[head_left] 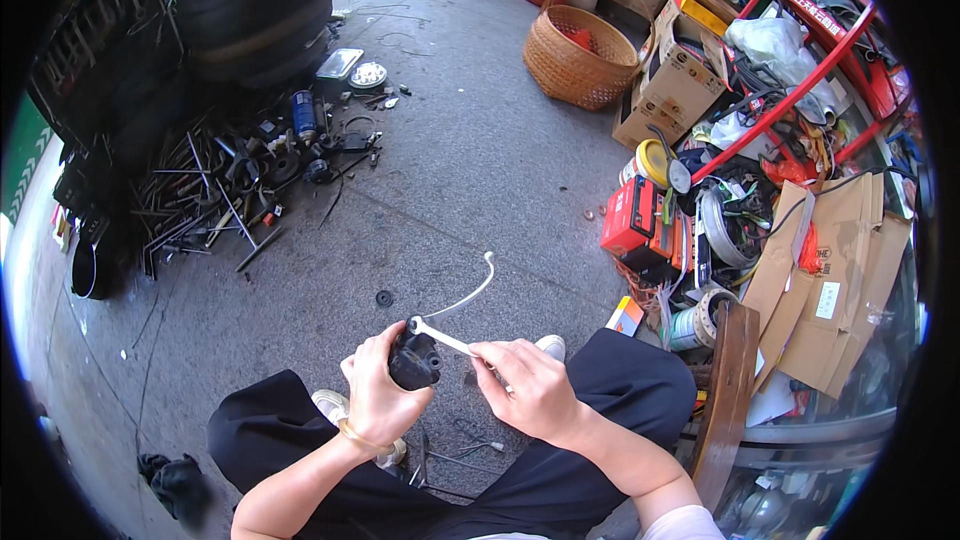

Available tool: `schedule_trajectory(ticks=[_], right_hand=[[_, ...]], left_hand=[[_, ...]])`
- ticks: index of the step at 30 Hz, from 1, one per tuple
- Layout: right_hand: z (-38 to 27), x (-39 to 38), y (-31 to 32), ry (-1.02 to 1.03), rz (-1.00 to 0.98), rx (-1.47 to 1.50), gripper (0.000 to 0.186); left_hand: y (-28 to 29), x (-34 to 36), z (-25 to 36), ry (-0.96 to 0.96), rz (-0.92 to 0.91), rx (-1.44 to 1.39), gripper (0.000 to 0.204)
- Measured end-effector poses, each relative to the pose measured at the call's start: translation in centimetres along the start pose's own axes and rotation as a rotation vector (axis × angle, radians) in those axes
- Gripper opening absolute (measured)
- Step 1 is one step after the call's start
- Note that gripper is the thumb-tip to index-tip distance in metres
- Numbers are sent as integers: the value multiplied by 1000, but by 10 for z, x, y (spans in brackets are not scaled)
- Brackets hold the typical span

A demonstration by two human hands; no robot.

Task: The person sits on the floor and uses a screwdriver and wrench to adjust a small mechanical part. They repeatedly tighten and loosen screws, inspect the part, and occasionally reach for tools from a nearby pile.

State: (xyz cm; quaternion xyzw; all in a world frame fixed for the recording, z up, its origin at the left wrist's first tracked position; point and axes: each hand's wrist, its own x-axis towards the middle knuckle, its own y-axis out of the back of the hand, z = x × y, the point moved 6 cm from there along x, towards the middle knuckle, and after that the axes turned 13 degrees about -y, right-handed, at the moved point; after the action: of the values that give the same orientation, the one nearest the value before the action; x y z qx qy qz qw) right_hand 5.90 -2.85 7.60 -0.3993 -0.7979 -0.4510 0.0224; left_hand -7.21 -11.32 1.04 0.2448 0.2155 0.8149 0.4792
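My left hand (376,392) is closed around a dark, rounded mechanical part (413,362) with a short round stub, held above the ground between my knees. My right hand (530,386) grips a silver wrench (446,339) by its handle, fingers wrapped round the near end. The wrench's far head sits at the top of the dark part, by my left fingertips; whether it is seated on a nut is too small to tell. Beyond my hands, a thin curved white tube or cord (478,292) lies on the ground. Left of it lies a small black ring (384,297).
Metal tools (215,200) and a blue spray can (303,115) lie at the left, below stacked tires (255,15). A wicker basket (580,65), red battery (632,215), flattened cardboard (835,290) and wooden bench (728,390) line the right. Loose wires (460,450) lie between my feet.
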Motion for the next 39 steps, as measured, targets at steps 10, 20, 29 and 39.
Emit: schedule_trajectory(ticks=[10, 20, 29, 39], right_hand=[[17, 9, 8, -209, -92, 72, 16], [61, 28, 14, -586, -290, 127, 14], [82, 33, -8, -663, -548, 212, 14], [73, 22, 16, -784, -270, 393, 10]], left_hand=[[1, 2, 7, -100, -62, 182, 65], [-4, -2, 19, -291, -184, 217, 64], [-30, -22, 32, -525, -451, 209, 67], [-28, -19, 11, -186, -416, -5, 68]])
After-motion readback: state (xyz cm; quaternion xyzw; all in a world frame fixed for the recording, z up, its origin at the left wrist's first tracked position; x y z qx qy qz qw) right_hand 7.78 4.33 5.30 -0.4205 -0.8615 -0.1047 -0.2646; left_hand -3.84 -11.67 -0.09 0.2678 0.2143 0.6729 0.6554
